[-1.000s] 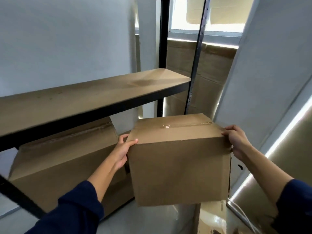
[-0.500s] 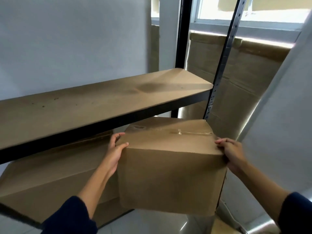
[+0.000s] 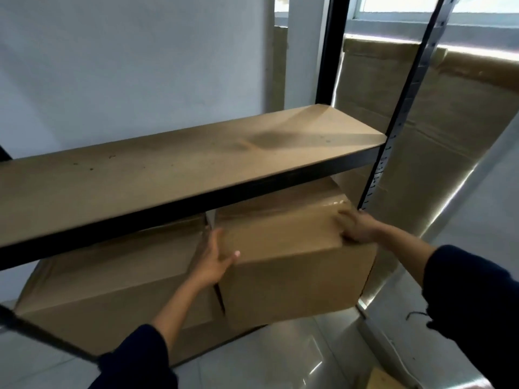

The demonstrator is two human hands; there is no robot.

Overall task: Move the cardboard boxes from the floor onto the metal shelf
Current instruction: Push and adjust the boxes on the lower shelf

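I hold a taped cardboard box (image 3: 295,270) between both hands, its far end pushed under the upper board of the metal shelf (image 3: 196,203). My left hand (image 3: 214,262) presses its left side near the front corner, fingers wrapped along the edge. My right hand (image 3: 355,227) grips the box's top right edge, blurred by motion. A second, larger cardboard box (image 3: 112,284) sits on the lower shelf level to the left, touching or almost touching the held box. The upper shelf board (image 3: 168,169) is bare.
Black shelf uprights (image 3: 407,108) stand at the right, close to my right hand. Flattened cardboard (image 3: 449,122) leans against the wall behind. Glossy floor tiles (image 3: 266,360) lie below, with a corner of another cardboard piece (image 3: 382,380) at the bottom right.
The box has moved forward and left into the lower shelf level, under the upper board, beside the larger box. Both hands went with it.
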